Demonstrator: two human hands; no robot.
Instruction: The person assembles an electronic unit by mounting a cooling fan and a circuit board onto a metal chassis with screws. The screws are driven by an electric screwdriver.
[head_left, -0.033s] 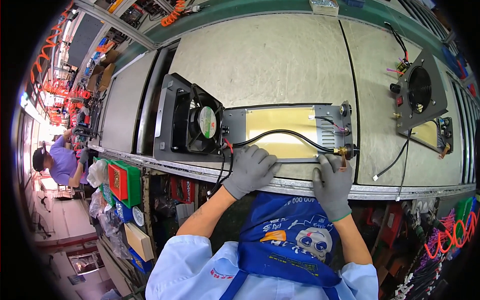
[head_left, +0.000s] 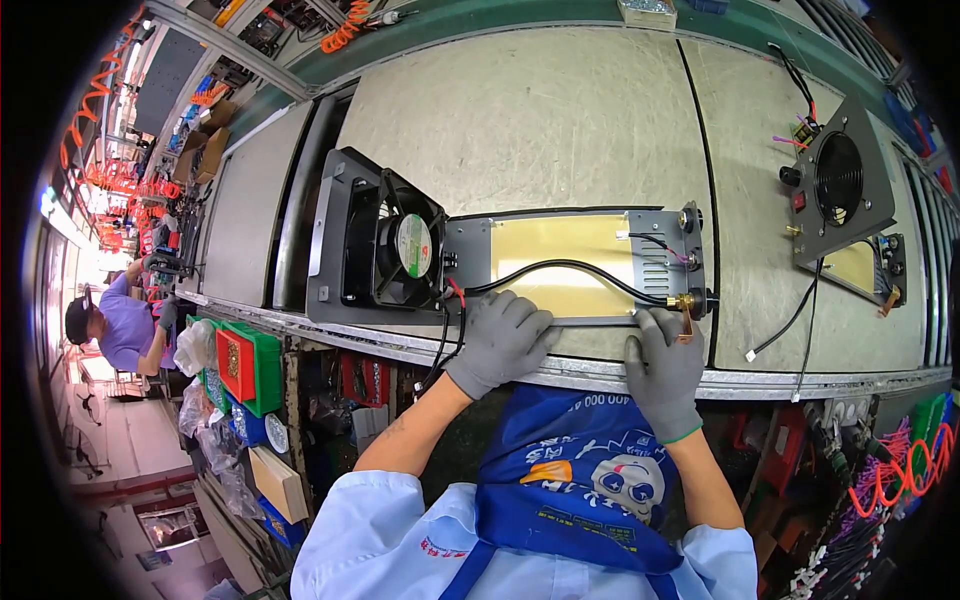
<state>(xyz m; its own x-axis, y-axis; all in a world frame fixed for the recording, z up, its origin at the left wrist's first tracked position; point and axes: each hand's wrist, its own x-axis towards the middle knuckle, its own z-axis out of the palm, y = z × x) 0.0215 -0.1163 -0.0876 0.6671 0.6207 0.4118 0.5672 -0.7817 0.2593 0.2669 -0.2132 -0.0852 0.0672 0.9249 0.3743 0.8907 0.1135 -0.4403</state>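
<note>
A dark grey metal chassis (head_left: 468, 240) lies on a pale workbench (head_left: 480, 120) by its front rail (head_left: 590, 373), black axial fan (head_left: 412, 245) at left, yellow sheet (head_left: 560, 238) in the middle, black hose (head_left: 560, 263) curving to a brass fitting (head_left: 684, 301) at right; a gloved left hand (head_left: 503, 340) rests at the near edge, a gloved right hand (head_left: 665, 375) at the near right corner, though whether either clamps the metal cannot be told; a second fan unit (head_left: 878, 190) sits to the right; a co-worker (head_left: 125, 325) in purple appears at far left
</note>
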